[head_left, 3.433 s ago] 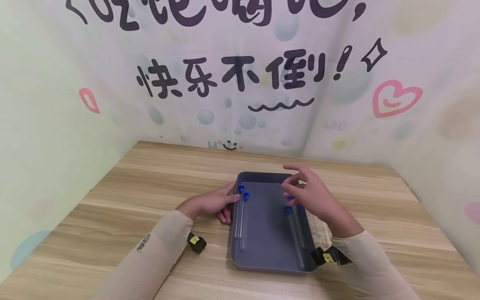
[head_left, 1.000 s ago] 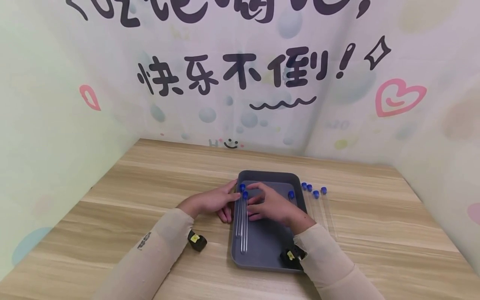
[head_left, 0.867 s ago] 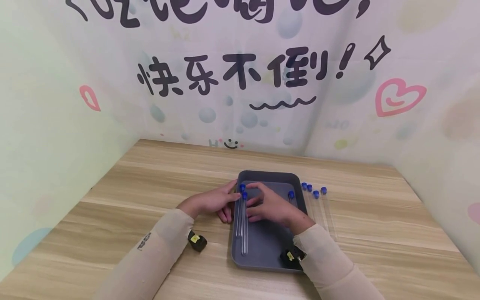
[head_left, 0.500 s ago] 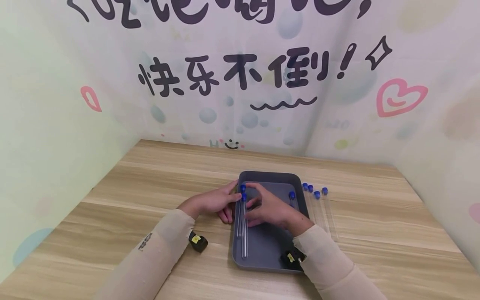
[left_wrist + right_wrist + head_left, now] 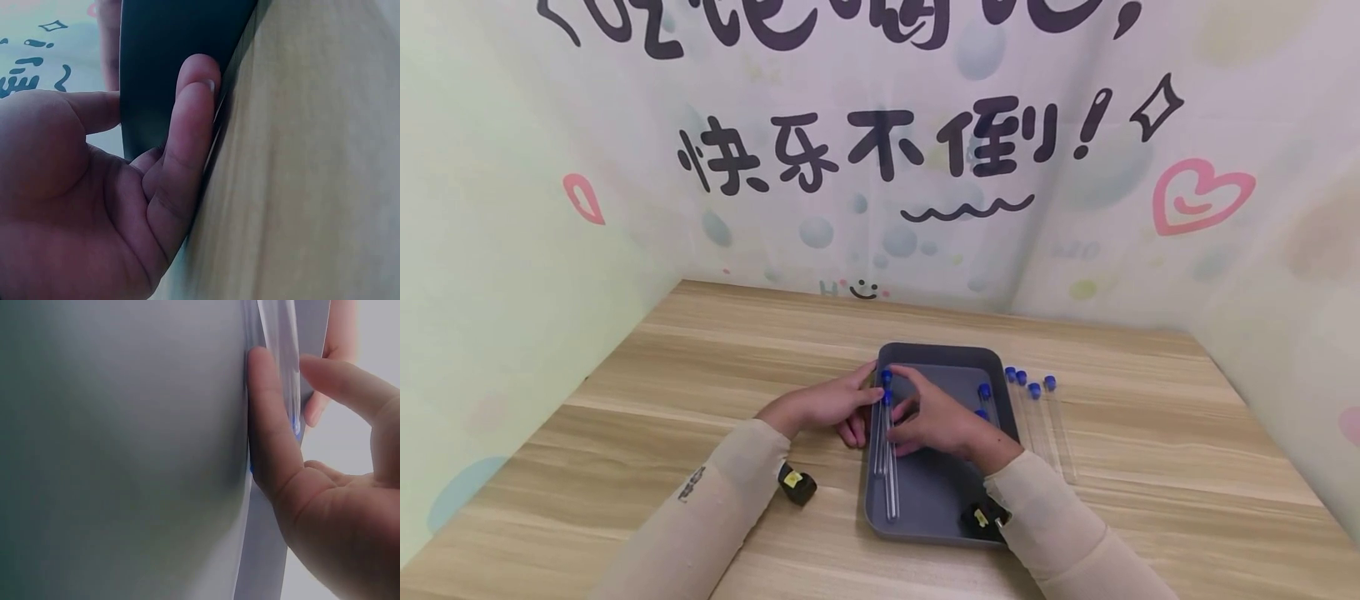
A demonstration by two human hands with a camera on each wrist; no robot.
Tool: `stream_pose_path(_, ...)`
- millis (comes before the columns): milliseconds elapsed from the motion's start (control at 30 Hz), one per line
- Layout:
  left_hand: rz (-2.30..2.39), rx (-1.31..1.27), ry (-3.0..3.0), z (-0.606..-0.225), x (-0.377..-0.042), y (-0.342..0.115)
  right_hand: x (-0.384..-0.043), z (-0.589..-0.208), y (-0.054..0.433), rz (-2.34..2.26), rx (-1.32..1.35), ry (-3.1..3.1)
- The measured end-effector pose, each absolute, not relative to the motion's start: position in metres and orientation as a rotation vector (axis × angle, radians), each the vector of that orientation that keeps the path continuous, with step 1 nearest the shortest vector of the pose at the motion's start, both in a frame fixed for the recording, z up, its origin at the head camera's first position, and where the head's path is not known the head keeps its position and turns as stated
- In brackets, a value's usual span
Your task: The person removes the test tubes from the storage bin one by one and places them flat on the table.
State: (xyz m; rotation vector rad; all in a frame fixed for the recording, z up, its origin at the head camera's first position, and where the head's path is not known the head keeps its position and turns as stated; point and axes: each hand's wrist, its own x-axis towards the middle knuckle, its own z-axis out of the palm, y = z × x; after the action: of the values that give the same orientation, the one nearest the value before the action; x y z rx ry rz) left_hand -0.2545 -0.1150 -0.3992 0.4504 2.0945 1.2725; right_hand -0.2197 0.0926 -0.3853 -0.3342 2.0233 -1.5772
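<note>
A dark grey tray (image 5: pixel 932 496) lies on the wooden table. My left hand (image 5: pixel 823 404) holds its left wall, thumb over the rim. The left wrist view shows the fingers (image 5: pixel 187 137) curled against the outside. Two clear test tubes with blue caps lie along that wall inside. My right hand (image 5: pixel 943 421) reaches into the tray and pinches the nearer test tube (image 5: pixel 892 496) between thumb and fingers. The other tube, its cap (image 5: pixel 887 377) farther back, lies close beside it. In the right wrist view the pinched tube (image 5: pixel 284 350) passes between thumb and finger.
More blue-capped tubes, with one cap (image 5: pixel 984 390) showing plainly, lie at the tray's right side, partly hidden by my right arm. Several capped tubes (image 5: pixel 1056 425) lie on the table right of the tray. A printed cloth (image 5: pixel 880 242) hangs behind the table.
My right hand has moved from above the tray's right side to the left tubes. Over the last second the pinched tube slid slightly toward me. The left hand stays put.
</note>
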Motion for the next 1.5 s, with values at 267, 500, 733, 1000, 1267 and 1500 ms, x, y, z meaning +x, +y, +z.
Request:
stream_pose_path(267,1.280,0.445,2.094,-0.3993,-0.2536,-0.1143,-0.2189,-0.3858,0.0910,-1.582,-0.338,2.026)
stream_pose_path(500,1.275,0.447,2.097,-0.3998,-0.2532,-0.1147,-0.2186,-0.3850,0.0908,-1.562,-0.334,2.039)
stream_pose_path(733,1.284,0.447,2.096,-0.3993,-0.2538,-0.1138,-0.2203,-0.3857,0.0913,-1.558,-0.342,2.032)
stream_pose_path(1000,1.294,0.460,2.089,-0.3989,-0.2535,-0.1135,-0.2217,-0.3868,0.0913,-1.571,-0.335,2.009)
stream_pose_path(1267,1.300,0.466,2.081,-0.3989,-0.2531,-0.1148,-0.2213,-0.3857,0.0928,-1.578,-0.337,2.016)
stream_pose_path(1500,1.295,0.455,2.080,-0.3978,-0.2523,-0.1140,-0.2205,-0.3837,0.0956,-1.588,-0.335,2.034)
